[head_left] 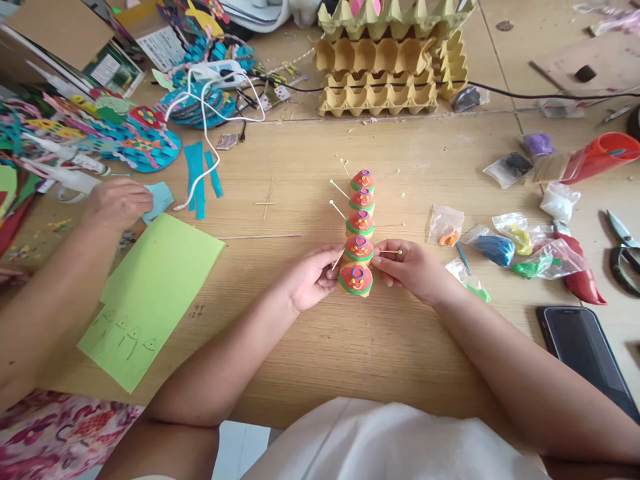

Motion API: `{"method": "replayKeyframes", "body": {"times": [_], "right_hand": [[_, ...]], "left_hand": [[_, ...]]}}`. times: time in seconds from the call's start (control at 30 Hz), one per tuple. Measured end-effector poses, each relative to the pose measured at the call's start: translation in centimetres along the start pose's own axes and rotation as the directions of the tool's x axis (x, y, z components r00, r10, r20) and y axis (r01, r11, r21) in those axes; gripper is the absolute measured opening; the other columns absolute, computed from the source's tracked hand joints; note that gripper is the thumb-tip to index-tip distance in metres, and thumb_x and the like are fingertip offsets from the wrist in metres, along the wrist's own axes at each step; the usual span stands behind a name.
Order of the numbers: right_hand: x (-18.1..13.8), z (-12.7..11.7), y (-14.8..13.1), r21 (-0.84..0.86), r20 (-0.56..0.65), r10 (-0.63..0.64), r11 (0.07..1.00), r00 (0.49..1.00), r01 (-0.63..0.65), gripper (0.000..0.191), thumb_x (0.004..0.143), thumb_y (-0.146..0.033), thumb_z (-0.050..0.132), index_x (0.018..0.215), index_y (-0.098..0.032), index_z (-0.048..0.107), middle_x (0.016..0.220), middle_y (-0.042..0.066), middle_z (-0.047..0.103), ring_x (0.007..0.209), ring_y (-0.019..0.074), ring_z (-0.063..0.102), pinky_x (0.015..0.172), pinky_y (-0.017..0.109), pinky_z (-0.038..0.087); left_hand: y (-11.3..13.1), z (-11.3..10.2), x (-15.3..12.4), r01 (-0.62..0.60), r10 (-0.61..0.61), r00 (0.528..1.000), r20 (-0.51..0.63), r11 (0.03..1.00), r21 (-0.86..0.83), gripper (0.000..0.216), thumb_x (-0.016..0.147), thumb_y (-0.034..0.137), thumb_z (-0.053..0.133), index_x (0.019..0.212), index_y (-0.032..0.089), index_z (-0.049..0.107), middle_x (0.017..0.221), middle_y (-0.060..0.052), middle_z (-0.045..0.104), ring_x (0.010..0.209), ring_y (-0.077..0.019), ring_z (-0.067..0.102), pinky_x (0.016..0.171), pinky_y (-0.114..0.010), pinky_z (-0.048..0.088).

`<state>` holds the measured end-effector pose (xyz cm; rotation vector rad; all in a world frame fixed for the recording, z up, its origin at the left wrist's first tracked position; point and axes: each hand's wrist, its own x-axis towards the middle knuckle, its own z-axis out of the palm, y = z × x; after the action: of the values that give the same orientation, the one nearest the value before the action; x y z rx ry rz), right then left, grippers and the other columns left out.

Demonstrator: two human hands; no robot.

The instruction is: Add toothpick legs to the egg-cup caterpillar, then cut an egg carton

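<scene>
Between the fingertips of two bare hands, a row (359, 250) of five red domes (357, 280) is standing on the wooden table (310, 353), running away from the person. The left hand (315, 277) and right hand (407, 267) are holding it from opposite sides near its closer end, fingers clamped on its flanks; whether either is also pinching a stick, I cannot tell. Trouble, I'm thinking, would be coming from that grip: squeezing too hard could be denting the base or smudging the red covering, and a knuckle brushing one of the thin sticks (340, 190) could be bending or loosening it. Uneven pressure could also be twisting the row. Cheerfully, each dome is wearing a green rim and a blue ring, and those nearer the fingers are showing yellow smiles. Pale-tipped sticks are jutting out both sides, beside and beyond the fingers.
</scene>
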<state>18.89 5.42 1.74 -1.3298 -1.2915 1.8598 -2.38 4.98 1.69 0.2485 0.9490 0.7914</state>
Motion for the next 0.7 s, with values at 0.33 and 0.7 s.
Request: {"method": "replayKeyframes", "body": {"times": [0.33, 0.7], "right_hand": [[-0.1, 0.0, -0.2, -0.005, -0.001, 0.004, 1.0, 1.0, -0.004, 0.038, 0.077, -0.054, 0.073, 0.089, -0.02, 0.06, 0.052, -0.007, 0.052, 0.048, 0.0077, 0.042, 0.048, 0.023, 0.024], [0.1, -0.3, -0.2, -0.024, 0.019, 0.019, 1.0, 1.0, -0.019, 0.035, 0.078, -0.05, 0.073, 0.09, -0.02, 0.061, 0.052, -0.007, 0.053, 0.048, 0.0079, 0.042, 0.048, 0.023, 0.025]], "left_hand": [[1.3, -0.7, -0.7, -0.259, 0.256, 0.964, 0.075, 0.828, 0.497, 0.031, 0.071, 0.026, 0.087, 0.097, 0.014, 0.076, 0.088, -0.005, 0.072, 0.056, -0.0038, 0.05, 0.044, -0.014, 0.031], [0.3, -1.6, 0.4, -0.467, 0.548, 0.833, 0.078, 0.621, 0.629, 0.022, 0.075, 0.033, 0.084, 0.09, 0.019, 0.077, 0.089, -0.004, 0.074, 0.076, -0.013, 0.064, 0.064, -0.021, 0.048]]}}
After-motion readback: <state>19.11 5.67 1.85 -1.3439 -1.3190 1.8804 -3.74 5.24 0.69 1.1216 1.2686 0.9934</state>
